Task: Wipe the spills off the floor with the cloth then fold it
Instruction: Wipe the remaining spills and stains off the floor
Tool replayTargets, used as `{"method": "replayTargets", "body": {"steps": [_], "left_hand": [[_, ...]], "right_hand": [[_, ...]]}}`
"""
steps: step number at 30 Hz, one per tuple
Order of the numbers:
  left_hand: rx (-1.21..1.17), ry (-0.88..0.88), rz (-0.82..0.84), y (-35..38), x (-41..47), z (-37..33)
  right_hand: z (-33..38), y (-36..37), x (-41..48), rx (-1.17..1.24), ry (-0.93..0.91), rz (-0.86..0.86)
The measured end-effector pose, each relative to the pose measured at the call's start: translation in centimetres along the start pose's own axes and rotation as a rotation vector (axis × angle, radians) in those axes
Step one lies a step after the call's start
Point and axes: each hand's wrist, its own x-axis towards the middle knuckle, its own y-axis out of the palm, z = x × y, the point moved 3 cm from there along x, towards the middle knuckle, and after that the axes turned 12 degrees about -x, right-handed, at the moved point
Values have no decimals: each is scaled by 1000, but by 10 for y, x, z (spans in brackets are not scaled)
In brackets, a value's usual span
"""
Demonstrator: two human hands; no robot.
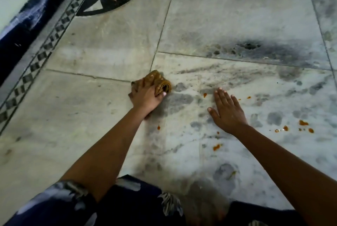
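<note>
A bunched brown cloth (159,80) lies on the marble floor (109,52) at the centre of the view. My left hand (145,96) grips it, fingers curled over the top and thumb at its right side. My right hand (227,110) rests flat on the floor to the right, fingers straight and spread. Orange spills dot the floor: one drop (205,95) between my hands, one (158,127) below my left wrist, a smear (217,147) near my right forearm, and a cluster (303,123) at the far right.
A black-and-white diamond border (42,56) runs along the left and top of the floor, with a dark wall base (16,30) beyond it. A dark stain (249,46) marks the tile ahead. My patterned dark clothing (127,202) fills the bottom edge.
</note>
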Motion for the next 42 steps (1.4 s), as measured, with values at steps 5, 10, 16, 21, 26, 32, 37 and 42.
{"method": "replayTargets", "body": {"steps": [5, 10, 16, 21, 26, 32, 37, 42], "left_hand": [[24, 297, 69, 31, -37, -29], [17, 348, -4, 26, -57, 29], [31, 32, 31, 17, 24, -27], [81, 434, 104, 50, -39, -66], [9, 342, 80, 30, -35, -25], [-20, 163, 137, 26, 17, -124], [111, 561, 234, 65, -41, -123], [84, 343, 116, 37, -4, -59]], "right_hand": [[-5, 5, 2, 29, 0, -41], [-8, 6, 0, 38, -16, -53], [-18, -2, -4, -20, -72, -2], [-22, 5, -16, -88, -77, -6], [-25, 9, -27, -82, -38, -21], [-32, 6, -43, -54, -1, -4], [-32, 8, -41, 13, -5, 54], [-30, 11, -40, 36, -4, 50]]}}
